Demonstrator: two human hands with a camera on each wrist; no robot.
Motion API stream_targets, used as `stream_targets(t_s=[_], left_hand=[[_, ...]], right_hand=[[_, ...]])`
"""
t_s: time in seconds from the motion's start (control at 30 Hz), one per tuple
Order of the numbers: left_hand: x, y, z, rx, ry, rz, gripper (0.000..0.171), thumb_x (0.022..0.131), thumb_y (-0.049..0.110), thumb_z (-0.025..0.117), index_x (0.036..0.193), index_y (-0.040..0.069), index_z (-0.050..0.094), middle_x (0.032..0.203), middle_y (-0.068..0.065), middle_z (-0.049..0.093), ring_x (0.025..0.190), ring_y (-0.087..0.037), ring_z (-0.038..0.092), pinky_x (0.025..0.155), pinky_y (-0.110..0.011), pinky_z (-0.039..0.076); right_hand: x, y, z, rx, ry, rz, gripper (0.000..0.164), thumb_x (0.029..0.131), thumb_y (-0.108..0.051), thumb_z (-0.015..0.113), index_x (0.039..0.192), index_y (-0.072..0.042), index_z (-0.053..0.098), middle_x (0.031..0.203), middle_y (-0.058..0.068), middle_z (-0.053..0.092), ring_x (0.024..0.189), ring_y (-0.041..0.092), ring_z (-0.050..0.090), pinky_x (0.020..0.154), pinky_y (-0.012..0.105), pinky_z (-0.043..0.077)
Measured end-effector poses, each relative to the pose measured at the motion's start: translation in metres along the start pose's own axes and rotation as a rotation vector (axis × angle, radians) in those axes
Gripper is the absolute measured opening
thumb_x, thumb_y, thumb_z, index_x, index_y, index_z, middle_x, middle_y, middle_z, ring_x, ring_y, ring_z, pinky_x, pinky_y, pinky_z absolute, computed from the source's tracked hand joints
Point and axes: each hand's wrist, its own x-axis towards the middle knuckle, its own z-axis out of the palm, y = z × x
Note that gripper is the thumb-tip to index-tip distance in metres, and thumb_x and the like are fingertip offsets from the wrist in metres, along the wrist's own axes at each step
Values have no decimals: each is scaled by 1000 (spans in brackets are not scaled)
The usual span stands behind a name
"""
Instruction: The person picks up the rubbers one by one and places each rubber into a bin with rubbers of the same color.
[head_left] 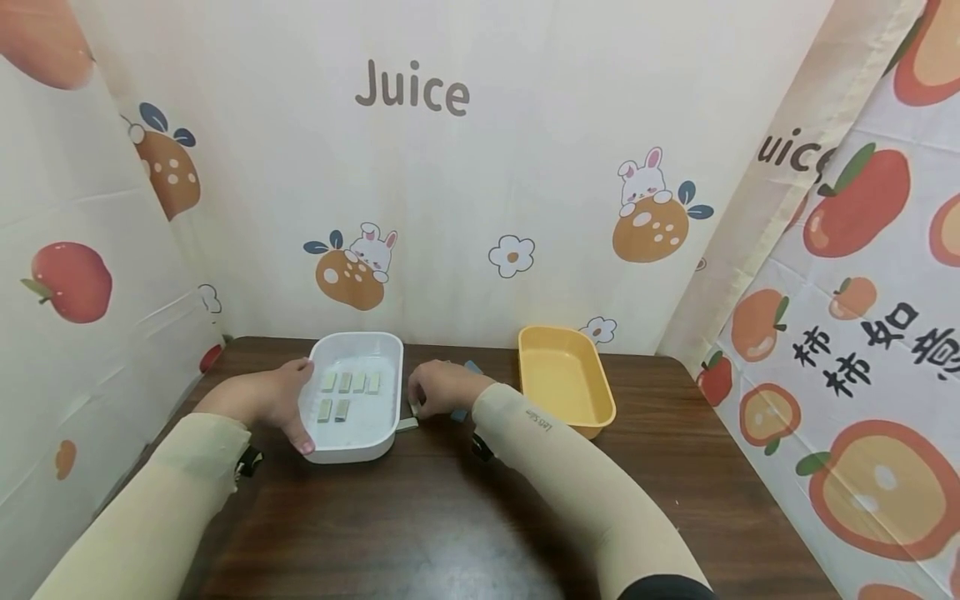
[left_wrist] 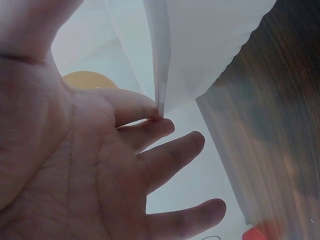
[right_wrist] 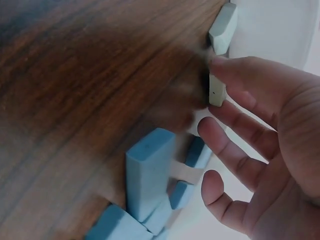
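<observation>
Smooth white plastic tray [head_left: 369, 423]

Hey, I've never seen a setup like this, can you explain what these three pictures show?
There's no machine here, just a person's bare left hand and right hand. The wide picture comes from a camera on the head; the others from one on each wrist. On the brown table are a white tray holding six small pale pieces, a yellow tray and several blue blocks. The left hand rests against the white tray's side. The right hand pinches a pale green block beside that tray; another pale block lies nearby.
</observation>
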Motion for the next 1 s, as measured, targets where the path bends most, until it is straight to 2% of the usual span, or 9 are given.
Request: stream_targets(t_s=[0.13, 0.37, 0.6, 0.8, 1.0], left_hand=[[1, -1, 2, -5, -2, -4, 165, 60, 50, 113, 173, -15, 13, 176, -45, 12, 152, -69, 37, 124, -83, 39], [0, -2, 1, -43, -4, -14, 165, 62, 48, 112, 175, -13, 9, 176, -45, 12, 150, -66, 37, 125, -85, 36], [-2, -2, 1, -59, -4, -22, 166, 61, 48, 112, 175, -12, 8, 176, -45, 14, 147, -64, 39, 125, -85, 36], [-3, -2, 0, -81, -6, -22, 166, 60, 46, 113, 175, -13, 8, 175, -45, 15, 147, -63, 40, 125, -86, 34], [-7, -1, 1, -94, 8, -18, 167, 59, 47, 113, 176, -11, 8, 175, -45, 17, 145, -63, 41, 125, -85, 36]], right_hand=[[0, 2, -10, 11, 15, 4, 4, 103, -24, 85, 103, -21, 83, 101, -8, 77, 91, 12, 69, 80, 29, 61], [-6, -2, -49, 73, 152, 27, 11, 103, -28, 85, 96, -21, 79, 102, -4, 76, 90, 15, 68, 81, 29, 61], [-3, -15, -74, 93, 184, -4, 12, 103, -28, 83, 97, -19, 79, 102, -2, 76, 89, 17, 67, 78, 29, 58], [3, -39, -77, 40, 150, -10, 15, 103, -36, 83, 100, -22, 79, 102, -6, 76, 95, 16, 66, 81, 28, 58], [17, -64, -59, -39, 136, -30, 16, 103, -40, 85, 101, -25, 81, 102, -11, 77, 95, 14, 67, 82, 26, 58]])
